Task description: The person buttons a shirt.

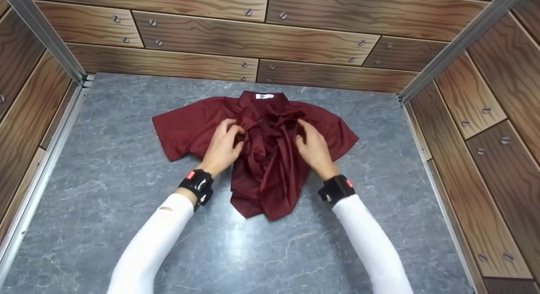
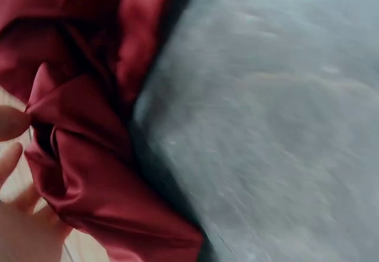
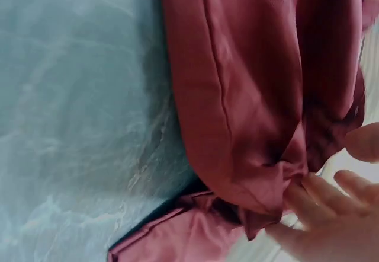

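A dark red short-sleeved button shirt [image 1: 270,167] lies on the grey floor panel, its collar away from me and its sleeves spread to both sides. Its front is bunched in loose folds. My left hand [image 1: 222,146] is over the left chest, fingers bent loosely with a gap between thumb and forefinger. Over the right chest is my right hand [image 1: 313,147], thumb and forefinger likewise apart. In the right wrist view, the fingertips [image 3: 305,194] rest against a gathered fold. The left wrist view shows a fingertip [image 2: 13,122] right at the cloth's edge.
Wood-patterned walls [image 1: 202,32] enclose the grey marbled surface [image 1: 105,201] at the back and both sides. Metal rails [image 1: 46,167] run along the corners and edges. A white label [image 1: 265,96] shows inside the collar. Each wrist wears a black strap [image 1: 198,184].
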`<state>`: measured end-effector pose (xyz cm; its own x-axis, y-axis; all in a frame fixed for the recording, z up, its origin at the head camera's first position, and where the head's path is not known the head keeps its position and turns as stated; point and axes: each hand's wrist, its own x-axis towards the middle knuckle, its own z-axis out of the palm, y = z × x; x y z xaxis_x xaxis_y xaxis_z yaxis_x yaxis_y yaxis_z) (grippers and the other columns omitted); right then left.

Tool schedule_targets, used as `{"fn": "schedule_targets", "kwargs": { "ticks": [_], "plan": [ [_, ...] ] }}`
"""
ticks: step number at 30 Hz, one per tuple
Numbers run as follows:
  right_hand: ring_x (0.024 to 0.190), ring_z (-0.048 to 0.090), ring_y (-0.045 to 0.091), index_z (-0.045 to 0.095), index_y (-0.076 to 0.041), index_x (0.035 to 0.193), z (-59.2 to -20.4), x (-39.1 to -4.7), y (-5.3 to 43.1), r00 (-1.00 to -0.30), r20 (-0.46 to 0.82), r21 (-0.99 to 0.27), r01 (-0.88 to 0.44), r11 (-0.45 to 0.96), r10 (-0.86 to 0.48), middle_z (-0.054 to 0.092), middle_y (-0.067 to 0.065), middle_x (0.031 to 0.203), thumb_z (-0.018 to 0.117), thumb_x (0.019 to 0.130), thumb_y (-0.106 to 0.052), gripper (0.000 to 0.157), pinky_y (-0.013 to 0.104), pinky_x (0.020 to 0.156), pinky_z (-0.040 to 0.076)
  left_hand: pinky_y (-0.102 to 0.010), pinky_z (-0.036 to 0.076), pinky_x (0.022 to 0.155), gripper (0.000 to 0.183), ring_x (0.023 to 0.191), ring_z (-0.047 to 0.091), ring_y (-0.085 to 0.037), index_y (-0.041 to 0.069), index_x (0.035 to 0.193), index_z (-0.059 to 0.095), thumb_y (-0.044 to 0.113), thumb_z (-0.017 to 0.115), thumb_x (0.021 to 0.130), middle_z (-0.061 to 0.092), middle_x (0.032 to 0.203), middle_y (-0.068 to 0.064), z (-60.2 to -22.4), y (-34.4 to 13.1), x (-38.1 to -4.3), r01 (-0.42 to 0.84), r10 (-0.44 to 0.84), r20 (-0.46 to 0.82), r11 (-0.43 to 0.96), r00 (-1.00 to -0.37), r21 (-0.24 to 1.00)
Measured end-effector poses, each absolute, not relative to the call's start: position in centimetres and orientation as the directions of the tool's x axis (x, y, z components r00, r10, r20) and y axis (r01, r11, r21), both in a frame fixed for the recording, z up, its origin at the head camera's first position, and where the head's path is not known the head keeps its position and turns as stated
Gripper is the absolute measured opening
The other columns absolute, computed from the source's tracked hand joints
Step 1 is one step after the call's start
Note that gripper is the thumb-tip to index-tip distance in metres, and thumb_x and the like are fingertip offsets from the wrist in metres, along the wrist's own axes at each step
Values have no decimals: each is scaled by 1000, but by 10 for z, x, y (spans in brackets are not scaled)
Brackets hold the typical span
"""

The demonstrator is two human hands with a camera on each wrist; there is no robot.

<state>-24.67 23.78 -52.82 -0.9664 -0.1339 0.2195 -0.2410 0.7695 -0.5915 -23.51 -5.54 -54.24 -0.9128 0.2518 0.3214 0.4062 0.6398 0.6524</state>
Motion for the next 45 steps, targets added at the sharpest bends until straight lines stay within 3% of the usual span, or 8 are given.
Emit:
{"fn": "schedule_targets", "kwargs": {
  "ticks": [7,13,21,24,31,35,41,45],
  "plan": [
    [95,62,36,74,-8,102,-532,-211,235,-863,402,-372,-459,807,-306,68,10,100,68,90,-7,13,52,83,50,-43,52,81,6,89,63,-25,11,95,75,17,75,94,65,93,-4,-544,-65,-217,555,452,322,660,-832,506],
    [94,64,26,77,-13,101,-541,-193,233,-819,221,-321,-574,754,-530,71,3,99,67,92,-16,14,46,82,50,-49,44,106,21,123,58,-34,8,108,78,21,71,94,63,129,-16,-552,-66,-210,644,677,129,598,-725,478],
    [140,44,28,57,-17,149,-543,-182,229,-812,-220,-329,-461,824,-541,52,7,148,66,81,-79,92,59,110,33,-56,16,124,54,155,19,-42,11,138,67,10,72,84,36,161,-23,-562,-71,-201,614,758,-108,595,-643,519],
    [145,37,29,50,-16,154,-543,-180,228,-791,-233,-299,-495,816,-566,45,8,153,76,79,-72,97,63,113,31,-57,19,123,51,154,23,-42,10,136,67,12,75,86,38,160,-23,-565,-71,-201,634,760,-76,588,-645,501],
    [117,57,33,77,-12,122,-552,-184,228,-783,39,-257,-608,751,-621,62,8,122,82,85,-16,38,54,89,46,-50,43,101,18,121,53,-34,13,104,82,24,81,89,60,126,-14,-567,-66,-199,704,716,152,585,-681,402],
    [105,57,32,79,-8,110,-548,-189,230,-789,120,-313,-606,731,-602,63,9,112,75,82,-8,28,51,83,46,-46,43,89,12,104,51,-28,16,96,82,27,79,92,57,108,-8,-564,-63,-200,717,687,238,586,-687,377],
    [88,68,25,67,-3,103,-526,-201,235,-881,214,-576,-464,674,-423,67,10,95,65,86,-3,17,42,79,54,-41,47,96,16,100,63,-19,11,111,70,23,62,104,67,105,-1,-538,-59,-205,612,578,291,498,-763,614],
    [71,72,16,61,-6,104,-512,-207,236,-935,207,-732,-343,588,-287,70,5,85,61,95,-4,10,33,66,56,-34,52,76,17,81,61,-14,8,113,66,22,59,106,64,88,1,-519,-54,-208,522,459,325,411,-827,748]
  ]
}}
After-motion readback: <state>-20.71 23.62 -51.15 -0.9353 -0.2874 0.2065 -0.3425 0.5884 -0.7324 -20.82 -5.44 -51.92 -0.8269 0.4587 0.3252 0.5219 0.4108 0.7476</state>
